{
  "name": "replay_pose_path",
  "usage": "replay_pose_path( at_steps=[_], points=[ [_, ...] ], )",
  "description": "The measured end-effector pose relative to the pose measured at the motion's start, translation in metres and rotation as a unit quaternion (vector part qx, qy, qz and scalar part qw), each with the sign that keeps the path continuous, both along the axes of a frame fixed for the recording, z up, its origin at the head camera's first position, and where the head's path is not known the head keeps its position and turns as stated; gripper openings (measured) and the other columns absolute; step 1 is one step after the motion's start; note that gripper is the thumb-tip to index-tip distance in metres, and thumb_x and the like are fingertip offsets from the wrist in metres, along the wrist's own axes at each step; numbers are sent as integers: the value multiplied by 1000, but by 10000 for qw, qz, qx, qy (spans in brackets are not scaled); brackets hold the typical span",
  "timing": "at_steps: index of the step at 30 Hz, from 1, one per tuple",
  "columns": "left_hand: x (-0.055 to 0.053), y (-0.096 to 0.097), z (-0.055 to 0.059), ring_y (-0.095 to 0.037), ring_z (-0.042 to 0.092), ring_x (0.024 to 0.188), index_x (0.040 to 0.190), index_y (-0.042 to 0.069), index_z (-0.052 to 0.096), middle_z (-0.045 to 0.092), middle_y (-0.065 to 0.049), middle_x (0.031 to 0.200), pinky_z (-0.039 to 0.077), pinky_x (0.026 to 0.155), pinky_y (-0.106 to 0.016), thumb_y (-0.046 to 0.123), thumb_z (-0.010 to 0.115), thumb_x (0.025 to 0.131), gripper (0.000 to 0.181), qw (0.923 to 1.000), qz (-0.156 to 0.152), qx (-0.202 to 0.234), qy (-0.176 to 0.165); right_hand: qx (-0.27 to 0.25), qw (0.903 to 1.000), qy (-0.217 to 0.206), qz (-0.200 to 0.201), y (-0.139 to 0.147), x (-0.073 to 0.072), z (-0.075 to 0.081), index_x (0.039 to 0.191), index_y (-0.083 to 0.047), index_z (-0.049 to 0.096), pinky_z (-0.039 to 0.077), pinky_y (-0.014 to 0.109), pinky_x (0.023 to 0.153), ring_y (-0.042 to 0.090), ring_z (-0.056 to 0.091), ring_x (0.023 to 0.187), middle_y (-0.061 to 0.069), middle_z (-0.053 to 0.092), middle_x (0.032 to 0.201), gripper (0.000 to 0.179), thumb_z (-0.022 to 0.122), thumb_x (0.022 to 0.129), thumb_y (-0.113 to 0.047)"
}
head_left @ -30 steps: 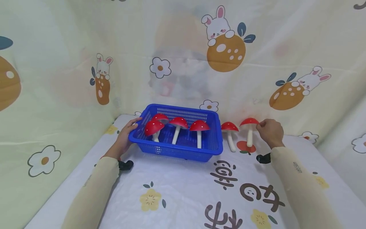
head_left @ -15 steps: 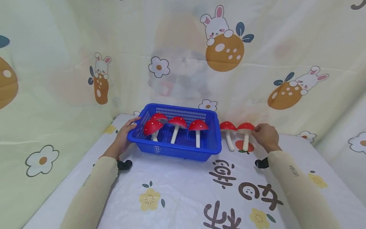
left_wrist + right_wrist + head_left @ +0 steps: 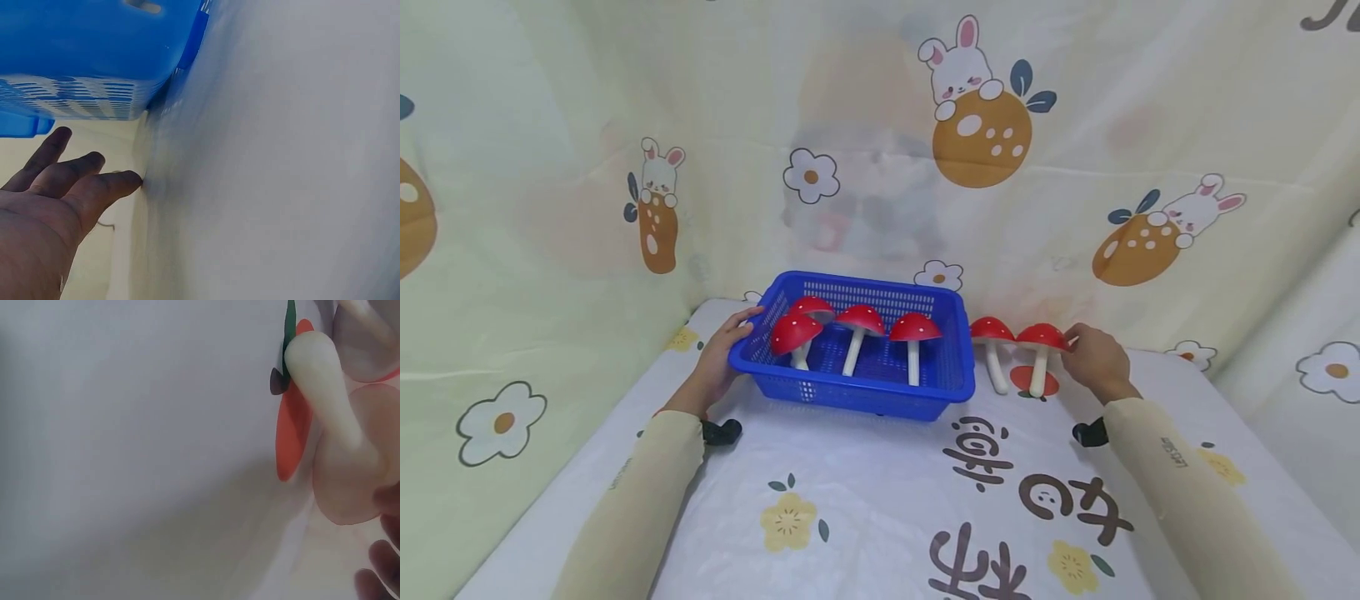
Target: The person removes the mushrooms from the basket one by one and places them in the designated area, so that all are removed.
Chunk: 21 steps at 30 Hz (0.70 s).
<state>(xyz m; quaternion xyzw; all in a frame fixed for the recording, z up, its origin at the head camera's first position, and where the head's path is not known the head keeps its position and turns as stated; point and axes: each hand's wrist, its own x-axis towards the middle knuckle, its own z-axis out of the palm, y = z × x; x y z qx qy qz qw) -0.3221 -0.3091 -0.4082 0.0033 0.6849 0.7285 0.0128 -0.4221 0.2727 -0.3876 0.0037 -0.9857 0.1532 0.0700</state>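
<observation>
My left hand lies along the left end of the blue plastic basket, its fingers extended by the rim. In the left wrist view those fingers stretch out beside the basket wall. Several red-capped toy mushrooms with white stems, one of them a mushroom at the right, lie inside the basket. To the right of it, my right hand pinches the cap edge of a toy mushroom. Another mushroom lies between that one and the basket, the two caps meeting in the head view.
A white printed tablecloth covers the table, with flowers, a red fruit print and brown characters. Behind it hangs a cream curtain with bunny prints, close behind the basket; more curtain rises on both sides.
My right hand has lowered its mushroom and brought it left, until its cap is beside the neighbouring mushroom's cap. My left hand has stayed at the basket. The head view has shifted slightly.
</observation>
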Motion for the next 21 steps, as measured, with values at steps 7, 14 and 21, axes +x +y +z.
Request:
replay_pose_path(
  at_steps=[7,14,21],
  points=[
    [0,1,1,-34,37,142,150,34,37,28,-9,160,54,92,-26,38,37,105,45,10000,24,-30,-26,23,9999,-157,45,0,7,9,123,0,54,57,37,61,32,63,79,25,64,106,40,65,87,-11],
    [0,4,2,-34,37,141,150,34,37,27,-10,160,54,90,-25,37,36,106,45,10000,-3,-38,16,385,9982,65,460,-1,12,17,126,1,53,56,36,58,33,62,79,26,65,104,42,65,86,-5],
    [1,2,1,-33,38,139,151,33,36,28,-11,159,54,91,-26,36,36,106,45,10000,29,39,-28,221,9956,678,602,-39,21,52,126,0,57,59,48,73,39,64,90,25,64,111,40,67,88,-6]
  ],
)
